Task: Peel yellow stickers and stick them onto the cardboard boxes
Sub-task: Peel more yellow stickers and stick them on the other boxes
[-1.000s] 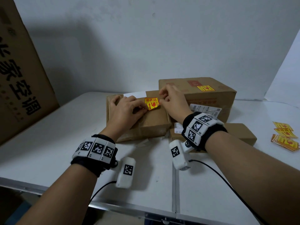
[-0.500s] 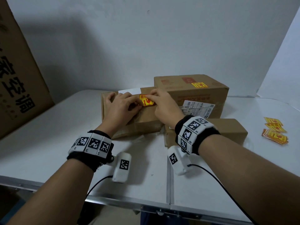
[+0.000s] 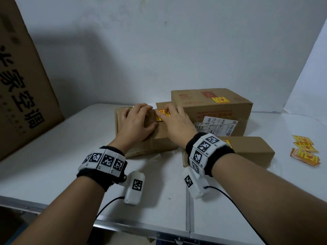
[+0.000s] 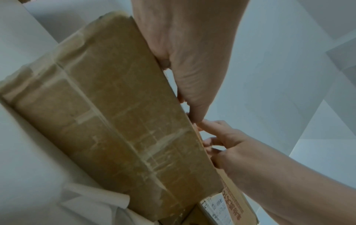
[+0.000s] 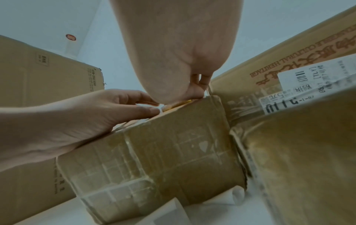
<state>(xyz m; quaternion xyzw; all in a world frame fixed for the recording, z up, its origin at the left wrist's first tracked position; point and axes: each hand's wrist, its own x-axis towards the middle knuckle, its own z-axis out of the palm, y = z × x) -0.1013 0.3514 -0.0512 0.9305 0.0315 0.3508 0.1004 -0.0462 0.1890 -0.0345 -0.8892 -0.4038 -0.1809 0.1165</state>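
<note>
A yellow sticker (image 3: 162, 115) lies on top of the taped cardboard box (image 3: 154, 144) in the middle of the table. My right hand (image 3: 177, 122) comes in from the right, and its fingertips (image 3: 167, 110) press down on the sticker. My left hand (image 3: 139, 121) rests flat on the same box top, its thumb (image 3: 150, 125) just left of the sticker. In the right wrist view only a yellow sliver of the sticker (image 5: 179, 104) shows under the right hand (image 5: 173, 53), with the left hand (image 5: 77, 118) beside it. The left wrist view shows the box side (image 4: 115, 121).
Behind on the right stands a bigger box (image 3: 212, 110) with a yellow sticker (image 3: 221, 99) on top. A low box (image 3: 251, 149) lies in front of it. Loose yellow stickers (image 3: 304, 152) are piled at the far right. A large printed carton (image 3: 23, 85) leans at the left.
The sticker, held by its edges between both hands a second ago, now lies on the box top. My right fingers have slid over it and my left hand has flattened.
</note>
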